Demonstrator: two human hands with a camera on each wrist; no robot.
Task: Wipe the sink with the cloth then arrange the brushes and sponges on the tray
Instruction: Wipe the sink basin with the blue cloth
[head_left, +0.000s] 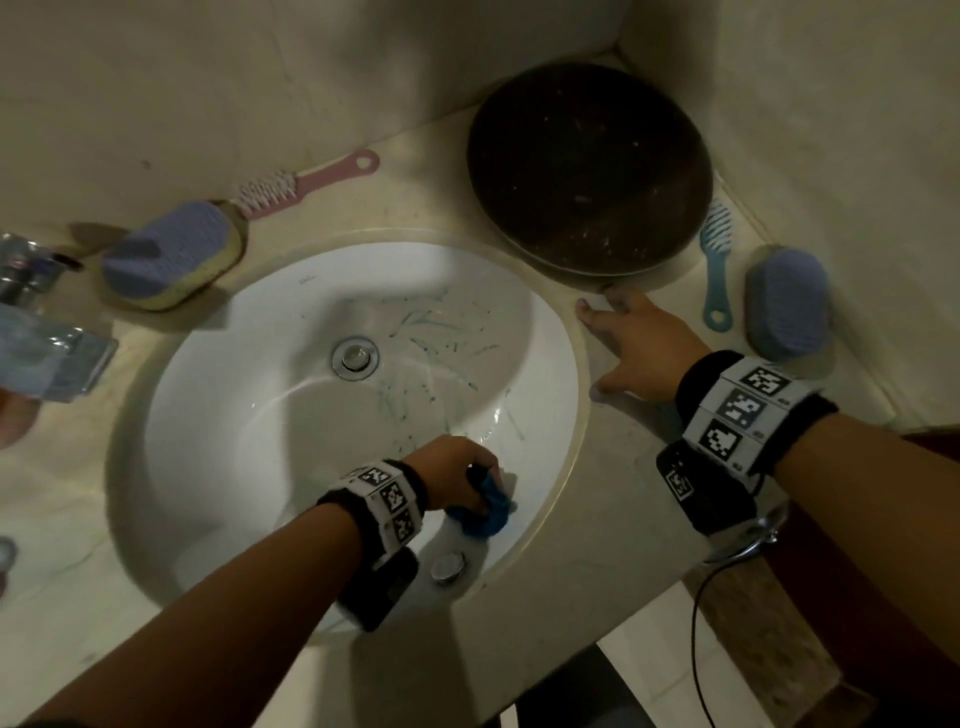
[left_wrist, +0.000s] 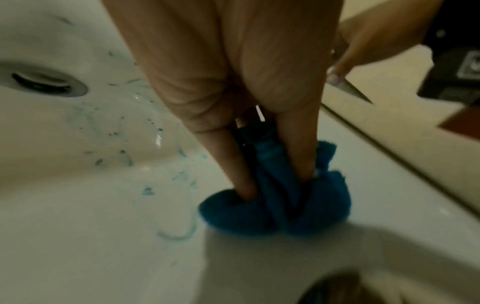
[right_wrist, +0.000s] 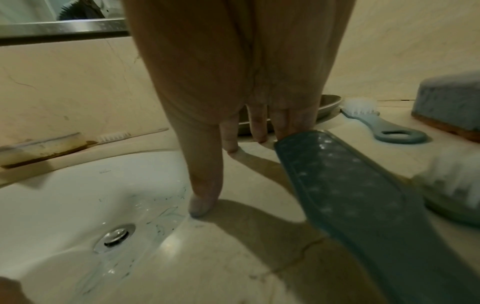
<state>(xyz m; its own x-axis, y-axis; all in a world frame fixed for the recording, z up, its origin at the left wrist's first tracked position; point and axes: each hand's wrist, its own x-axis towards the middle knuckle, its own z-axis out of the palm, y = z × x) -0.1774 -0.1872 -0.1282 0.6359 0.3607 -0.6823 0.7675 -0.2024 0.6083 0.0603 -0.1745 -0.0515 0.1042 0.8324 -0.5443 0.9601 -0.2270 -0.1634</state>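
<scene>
Blue cloth (head_left: 485, 512), bunched into a wad, sits low in the head view against the inner wall of the white sink (head_left: 249, 415), near its lower right rim. The left hand (head_left: 454, 475) grips it, fingers (left_wrist: 241, 174) dug into the folds and pressing the wad onto the porcelain. Teal streaks and flecks mark the basin around the drain (head_left: 355, 356), mostly to its right. The right hand (head_left: 631, 343) lies spread on the beige countertop (head_left: 613, 467) at right centre, its straight fingers holding nothing, the tips touching the counter just below the dark round tray (head_left: 589, 166) in the upper right corner. Right of the tray lie a teal brush (head_left: 718, 270) and, at the far right, a blue sponge (head_left: 787, 304). In the right wrist view a long teal handle (right_wrist: 363, 205) lies under the wrist, beside white bristles. Along the wall at upper left rest a pink brush (head_left: 306, 184) and a second blue-topped sponge (head_left: 171, 254). Part of a chrome tap (head_left: 31, 291) shows at the left edge, blurred.
</scene>
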